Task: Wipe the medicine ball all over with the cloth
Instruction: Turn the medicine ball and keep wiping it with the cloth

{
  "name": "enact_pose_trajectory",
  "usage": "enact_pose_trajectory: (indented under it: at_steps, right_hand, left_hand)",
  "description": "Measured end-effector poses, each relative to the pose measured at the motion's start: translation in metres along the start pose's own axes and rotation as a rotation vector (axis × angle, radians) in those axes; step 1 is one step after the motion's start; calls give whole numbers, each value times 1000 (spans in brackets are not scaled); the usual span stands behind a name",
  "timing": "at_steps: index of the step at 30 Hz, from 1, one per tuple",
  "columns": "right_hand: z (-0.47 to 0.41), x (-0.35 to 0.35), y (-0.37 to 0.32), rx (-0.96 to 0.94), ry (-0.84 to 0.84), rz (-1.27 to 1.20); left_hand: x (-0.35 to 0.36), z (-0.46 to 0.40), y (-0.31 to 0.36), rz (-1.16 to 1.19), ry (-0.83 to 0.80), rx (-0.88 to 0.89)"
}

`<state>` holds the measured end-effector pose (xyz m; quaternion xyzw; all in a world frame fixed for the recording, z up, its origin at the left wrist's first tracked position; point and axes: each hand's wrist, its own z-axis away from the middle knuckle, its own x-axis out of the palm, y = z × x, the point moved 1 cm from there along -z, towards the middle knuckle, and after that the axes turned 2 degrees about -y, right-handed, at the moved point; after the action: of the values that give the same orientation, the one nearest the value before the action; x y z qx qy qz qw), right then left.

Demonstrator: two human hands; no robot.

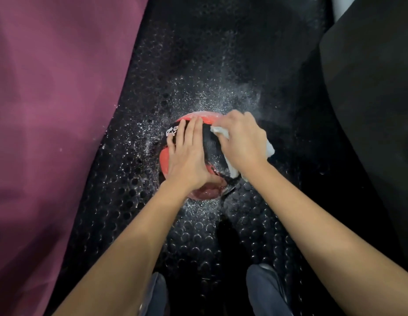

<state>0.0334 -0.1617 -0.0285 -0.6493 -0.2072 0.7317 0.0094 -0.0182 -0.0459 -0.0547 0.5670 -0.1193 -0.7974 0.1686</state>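
A red and black medicine ball (212, 147) with white lettering sits on the black studded rubber floor (198, 65), in the middle of the head view. My left hand (187, 153) lies flat on the ball's top left, fingers straight and pressing on it. My right hand (241, 142) grips a white cloth (221, 131) against the ball's right side. Part of the cloth sticks out below and to the right of that hand. Much of the ball is hidden under both hands.
White powder or dust (205, 99) is scattered on the floor around the ball. A maroon curtain or fabric (50, 110) hangs along the left. A black padded object (369, 99) stands at the right. My two shoes (264, 290) show at the bottom edge.
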Motion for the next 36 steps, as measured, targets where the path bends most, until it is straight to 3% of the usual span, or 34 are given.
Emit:
enact_pose_trajectory:
  at_steps: [6, 11, 17, 22, 28, 32, 36]
  right_hand:
    - [13, -2, 25, 171, 43, -173]
    - [-7, -3, -6, 3, 15, 12]
    - [3, -3, 24, 183, 42, -115]
    - [-3, 0, -12, -27, -4, 91]
    - [5, 1, 28, 198, 25, -187]
    - [-15, -1, 20, 170, 19, -190]
    - [-44, -4, 14, 94, -48, -77]
  left_hand:
    - [-2, 3, 2, -4, -29, -15]
    - [1, 4, 9, -8, -21, -6]
    - [1, 4, 4, -3, -19, -4]
    - [2, 5, 4, 7, -3, -10]
    - [-2, 0, 0, -14, -39, 8]
    - [-15, -6, -21, -25, -147, 81]
    - [-11, -8, -23, -43, -33, 63]
